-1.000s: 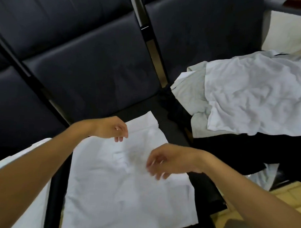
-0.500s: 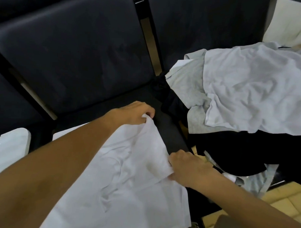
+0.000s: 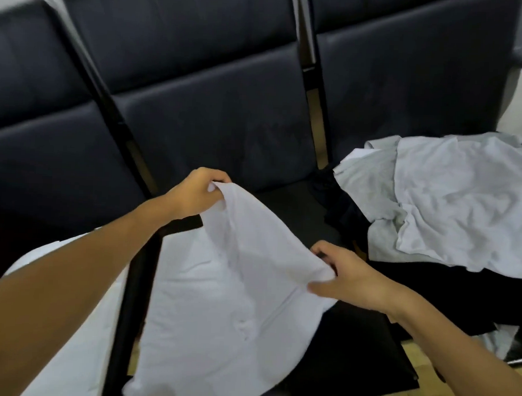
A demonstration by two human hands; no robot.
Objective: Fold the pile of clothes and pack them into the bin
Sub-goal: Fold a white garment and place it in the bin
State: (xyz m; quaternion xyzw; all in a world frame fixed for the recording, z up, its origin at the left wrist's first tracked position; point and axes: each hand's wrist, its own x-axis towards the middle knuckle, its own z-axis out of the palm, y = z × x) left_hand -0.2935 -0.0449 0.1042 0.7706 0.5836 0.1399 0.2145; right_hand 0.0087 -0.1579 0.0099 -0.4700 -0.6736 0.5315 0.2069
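Clothes were the job, and one white shirt (image 3: 236,286) was in hand. The left hand (image 3: 194,195) had its fingers curled round the shirt's far top corner, lifted clear of the seat; the right hand (image 3: 348,278) pinched the nearer corner between thumb and fingers, lower and closer to the body. Between the two grips the cloth's edge ran slantwise, far-left to near-right, and the rest of the shirt hung and spread toward the person over the dark seat (image 3: 283,195). Its long axis seemed to run from that held edge back toward the body, so a fold would likely bring the edge that way. The seat beyond the left hand lay bare. To the right, well apart from the shirt, sat the pile (image 3: 446,198) of grey, white and black garments. No bin was in view.
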